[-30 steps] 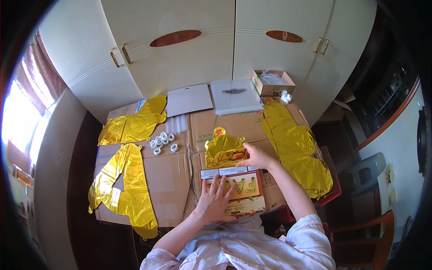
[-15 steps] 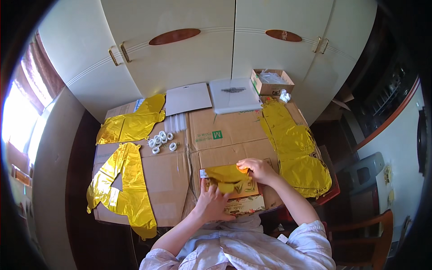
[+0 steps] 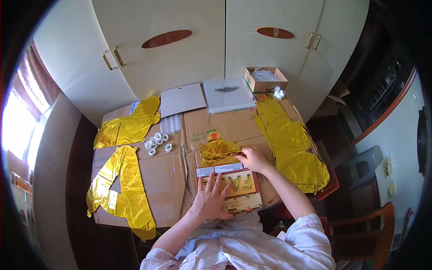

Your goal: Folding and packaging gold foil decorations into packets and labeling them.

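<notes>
My left hand [image 3: 208,198] lies spread on a printed card package [image 3: 245,183] with orange, red and cream panels, at the table's near edge. Beyond the package's far edge sits a folded, crumpled gold foil balloon [image 3: 218,153]. My right hand [image 3: 253,159] pinches the right side of that foil between thumb and fingers. On the left, a flat gold foil balloon [image 3: 123,162] shaped like a letter with a hole lies beside another flat gold foil balloon [image 3: 130,127]. A stack of flat gold foil balloons [image 3: 288,144] covers the right side.
Several small white rolls [image 3: 157,141] rest left of centre, near a bundle of clear straws [image 3: 171,123]. Behind them are a grey board [image 3: 182,101], clear plastic bags [image 3: 229,95], a small cardboard box [image 3: 272,87] and crumpled white tissue [image 3: 279,93]. A wooden chair [image 3: 360,232] stands at right.
The foil under my right hand has moved off the package to beyond its far edge, uncovering the printed front. My left hand stays on the package. The view has shifted slightly.
</notes>
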### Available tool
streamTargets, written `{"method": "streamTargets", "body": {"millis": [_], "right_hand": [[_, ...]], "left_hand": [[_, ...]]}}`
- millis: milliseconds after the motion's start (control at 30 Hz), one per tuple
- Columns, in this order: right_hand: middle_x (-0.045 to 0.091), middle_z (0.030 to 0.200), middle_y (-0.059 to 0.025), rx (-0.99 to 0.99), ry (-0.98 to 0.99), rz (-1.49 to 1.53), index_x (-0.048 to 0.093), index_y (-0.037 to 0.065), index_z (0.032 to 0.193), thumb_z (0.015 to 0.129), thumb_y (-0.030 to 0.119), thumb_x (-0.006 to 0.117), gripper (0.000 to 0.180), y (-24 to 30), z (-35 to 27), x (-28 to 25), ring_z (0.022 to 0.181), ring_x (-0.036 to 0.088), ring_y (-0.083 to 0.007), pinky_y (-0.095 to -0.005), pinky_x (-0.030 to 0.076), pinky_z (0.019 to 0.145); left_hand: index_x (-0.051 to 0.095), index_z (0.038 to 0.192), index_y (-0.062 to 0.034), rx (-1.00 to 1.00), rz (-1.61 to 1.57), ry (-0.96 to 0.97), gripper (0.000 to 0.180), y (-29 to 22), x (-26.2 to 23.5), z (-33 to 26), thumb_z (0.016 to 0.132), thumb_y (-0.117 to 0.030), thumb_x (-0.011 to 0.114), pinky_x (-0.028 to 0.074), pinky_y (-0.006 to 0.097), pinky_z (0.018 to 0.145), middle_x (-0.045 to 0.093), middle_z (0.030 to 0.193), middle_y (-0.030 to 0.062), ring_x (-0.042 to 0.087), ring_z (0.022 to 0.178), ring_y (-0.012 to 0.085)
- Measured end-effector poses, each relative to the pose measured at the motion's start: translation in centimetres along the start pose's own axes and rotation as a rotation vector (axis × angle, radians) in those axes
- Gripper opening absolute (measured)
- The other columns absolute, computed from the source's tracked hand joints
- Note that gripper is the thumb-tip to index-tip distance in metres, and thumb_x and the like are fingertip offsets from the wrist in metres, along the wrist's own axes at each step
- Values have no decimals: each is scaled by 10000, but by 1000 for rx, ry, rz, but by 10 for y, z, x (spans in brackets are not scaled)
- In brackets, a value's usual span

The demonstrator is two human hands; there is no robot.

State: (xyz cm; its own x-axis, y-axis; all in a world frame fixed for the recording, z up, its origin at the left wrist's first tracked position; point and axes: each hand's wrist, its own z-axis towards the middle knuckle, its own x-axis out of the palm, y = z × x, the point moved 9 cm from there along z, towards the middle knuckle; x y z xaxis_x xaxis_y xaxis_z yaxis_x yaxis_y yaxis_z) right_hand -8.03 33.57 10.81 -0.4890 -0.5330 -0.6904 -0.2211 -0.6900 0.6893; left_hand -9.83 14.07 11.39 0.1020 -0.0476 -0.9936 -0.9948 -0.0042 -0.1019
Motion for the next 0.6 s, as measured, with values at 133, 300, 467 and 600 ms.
{"method": "streamTargets", "body": {"millis": [133, 300, 467, 600], "right_hand": [[556, 576, -144, 23, 24, 34, 567, -20, 723, 851, 265, 724, 350, 0, 5, -1, 484, 509, -201, -380, 385, 492], [634, 677, -205, 102, 150, 65, 615, -31, 836, 845, 283, 710, 327, -10, 3, 11, 610, 638, -320, -421, 462, 572], [692, 792, -178, 12, 140, 57, 668, -5, 950, 834, 286, 726, 318, 2, -7, 15, 698, 675, -292, -389, 531, 669], [687, 1062, -144, -175, 207, -18, 654, 41, 1094, 784, 148, 721, 335, 42, -14, 15, 956, 675, -287, -372, 539, 820]], "left_hand": [[349, 1488, -132, 12, -8, -18, 1094, 0, -1, -1, 643, -747, 671, 201, 703, 1072, 303, 1493, 293, 266, 1393, 495], [363, 1480, -134, 12, -8, -17, 1082, 0, 0, -2, 641, -744, 673, 202, 703, 1072, 316, 1488, 289, 267, 1392, 493], [376, 1474, -140, 18, -6, -10, 1076, 0, -2, 0, 633, -739, 678, 202, 704, 1070, 325, 1484, 286, 267, 1392, 494], [399, 1465, -143, 12, -14, -36, 1076, 2, 1, -2, 617, -743, 677, 189, 711, 1069, 322, 1495, 270, 284, 1389, 485]]}}
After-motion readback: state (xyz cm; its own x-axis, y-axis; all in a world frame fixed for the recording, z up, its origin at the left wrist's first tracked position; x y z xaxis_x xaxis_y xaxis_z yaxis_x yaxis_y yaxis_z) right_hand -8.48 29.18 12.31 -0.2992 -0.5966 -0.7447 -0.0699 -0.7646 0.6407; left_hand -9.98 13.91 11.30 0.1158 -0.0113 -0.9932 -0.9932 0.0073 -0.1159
